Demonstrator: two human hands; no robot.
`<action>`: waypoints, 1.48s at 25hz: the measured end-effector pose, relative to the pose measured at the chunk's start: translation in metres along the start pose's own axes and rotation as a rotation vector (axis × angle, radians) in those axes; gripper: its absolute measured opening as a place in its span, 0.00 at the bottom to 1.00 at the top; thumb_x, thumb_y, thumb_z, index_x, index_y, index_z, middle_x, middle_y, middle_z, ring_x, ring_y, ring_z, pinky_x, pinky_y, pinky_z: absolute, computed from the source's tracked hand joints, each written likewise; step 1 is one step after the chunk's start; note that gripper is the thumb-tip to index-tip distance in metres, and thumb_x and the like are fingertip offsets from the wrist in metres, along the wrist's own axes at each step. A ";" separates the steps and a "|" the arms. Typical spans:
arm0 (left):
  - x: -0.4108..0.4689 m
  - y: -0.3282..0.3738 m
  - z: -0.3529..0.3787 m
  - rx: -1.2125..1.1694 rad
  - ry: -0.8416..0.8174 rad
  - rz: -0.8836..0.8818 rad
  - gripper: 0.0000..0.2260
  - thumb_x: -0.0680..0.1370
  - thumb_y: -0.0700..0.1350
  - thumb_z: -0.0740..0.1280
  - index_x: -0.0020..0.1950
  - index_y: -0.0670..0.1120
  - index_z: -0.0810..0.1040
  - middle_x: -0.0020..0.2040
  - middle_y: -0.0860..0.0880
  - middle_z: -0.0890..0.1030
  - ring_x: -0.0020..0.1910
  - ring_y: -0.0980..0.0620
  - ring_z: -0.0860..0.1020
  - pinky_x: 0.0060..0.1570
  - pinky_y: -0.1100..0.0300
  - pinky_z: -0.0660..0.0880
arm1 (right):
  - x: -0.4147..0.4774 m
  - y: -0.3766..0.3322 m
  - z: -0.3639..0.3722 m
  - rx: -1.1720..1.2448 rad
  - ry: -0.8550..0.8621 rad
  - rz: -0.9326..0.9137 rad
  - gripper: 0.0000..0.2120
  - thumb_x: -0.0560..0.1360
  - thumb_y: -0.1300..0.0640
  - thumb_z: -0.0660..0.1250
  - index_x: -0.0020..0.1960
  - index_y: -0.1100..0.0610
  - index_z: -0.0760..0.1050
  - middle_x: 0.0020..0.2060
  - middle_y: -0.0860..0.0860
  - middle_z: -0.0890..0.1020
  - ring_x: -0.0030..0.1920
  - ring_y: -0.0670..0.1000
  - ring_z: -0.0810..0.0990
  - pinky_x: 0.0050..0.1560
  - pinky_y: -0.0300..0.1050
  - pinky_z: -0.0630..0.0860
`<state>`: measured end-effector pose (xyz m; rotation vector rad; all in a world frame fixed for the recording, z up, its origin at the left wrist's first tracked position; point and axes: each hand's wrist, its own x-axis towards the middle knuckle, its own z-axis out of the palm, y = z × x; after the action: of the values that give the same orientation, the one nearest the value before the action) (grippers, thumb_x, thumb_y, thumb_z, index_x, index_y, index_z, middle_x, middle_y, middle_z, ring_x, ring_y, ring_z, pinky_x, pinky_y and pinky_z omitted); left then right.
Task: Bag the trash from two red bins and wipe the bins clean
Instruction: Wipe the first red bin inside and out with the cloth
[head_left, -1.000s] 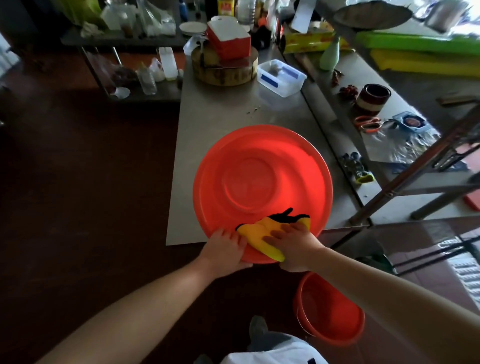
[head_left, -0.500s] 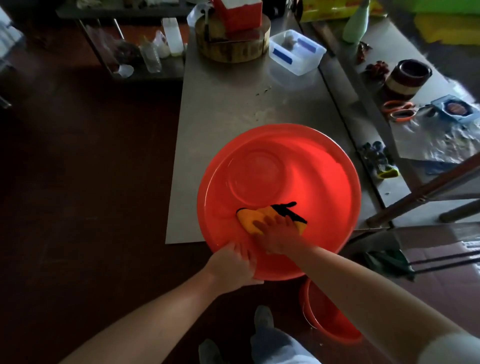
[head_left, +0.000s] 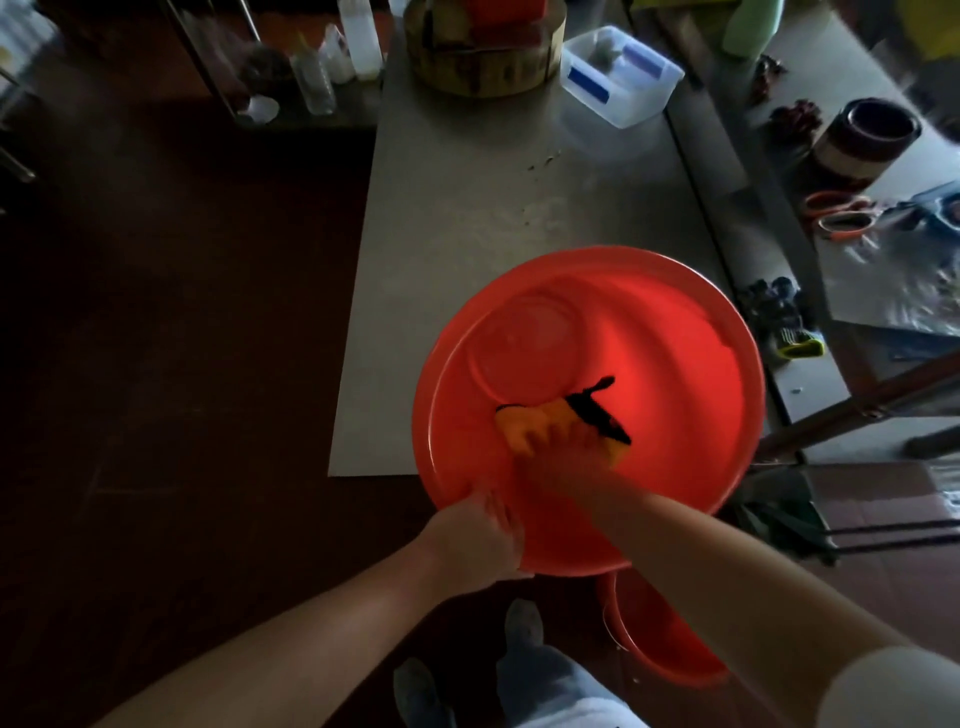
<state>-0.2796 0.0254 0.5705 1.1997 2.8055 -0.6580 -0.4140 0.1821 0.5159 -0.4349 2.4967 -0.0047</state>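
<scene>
The left grip (head_left: 475, 540) clasps the glossy red bin (head_left: 675, 364) at its rim; just beyond, the right grip (head_left: 563, 460), apparently flat-fingered, presses a yellow-black cloth (head_left: 519, 422) inside.

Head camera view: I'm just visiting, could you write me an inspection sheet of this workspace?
Surface: grey metal table, with a few crumbs mid-table.
Job's things: big red bin overhangs the table's near edge; yellow and black cloth lies inside it; second red bin sits on the floor below.
Clutter: wooden block, clear plastic box, brown pot, orange scissors, bottles.
Grippers (hands): left hand grips the big red bin's near rim; right hand presses the cloth inside it.
Cables: nothing seen.
Surroundings: dark floor; dim light.
</scene>
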 end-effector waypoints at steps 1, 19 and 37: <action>-0.002 -0.002 -0.008 -0.013 0.026 -0.004 0.29 0.76 0.72 0.59 0.39 0.49 0.83 0.35 0.49 0.83 0.34 0.50 0.81 0.45 0.57 0.80 | -0.005 -0.014 0.005 0.006 -0.064 -0.082 0.31 0.82 0.39 0.51 0.82 0.47 0.52 0.81 0.56 0.54 0.78 0.63 0.56 0.75 0.67 0.55; -0.007 0.003 -0.009 -0.003 0.109 -0.126 0.29 0.72 0.73 0.64 0.38 0.47 0.83 0.33 0.49 0.82 0.31 0.50 0.79 0.36 0.62 0.74 | -0.039 -0.018 0.000 -0.306 -0.080 -0.227 0.29 0.82 0.38 0.51 0.81 0.43 0.52 0.79 0.53 0.59 0.76 0.62 0.63 0.73 0.60 0.61; -0.015 0.007 -0.005 -0.055 0.088 -0.118 0.27 0.71 0.72 0.66 0.36 0.47 0.81 0.31 0.47 0.81 0.31 0.47 0.79 0.37 0.59 0.77 | -0.076 0.011 -0.005 -0.303 -0.092 -0.055 0.30 0.80 0.33 0.45 0.81 0.39 0.51 0.82 0.49 0.53 0.81 0.57 0.50 0.78 0.57 0.46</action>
<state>-0.2633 0.0217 0.5752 1.0876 2.9646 -0.5425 -0.3616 0.2159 0.5612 -0.6134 2.3995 0.3680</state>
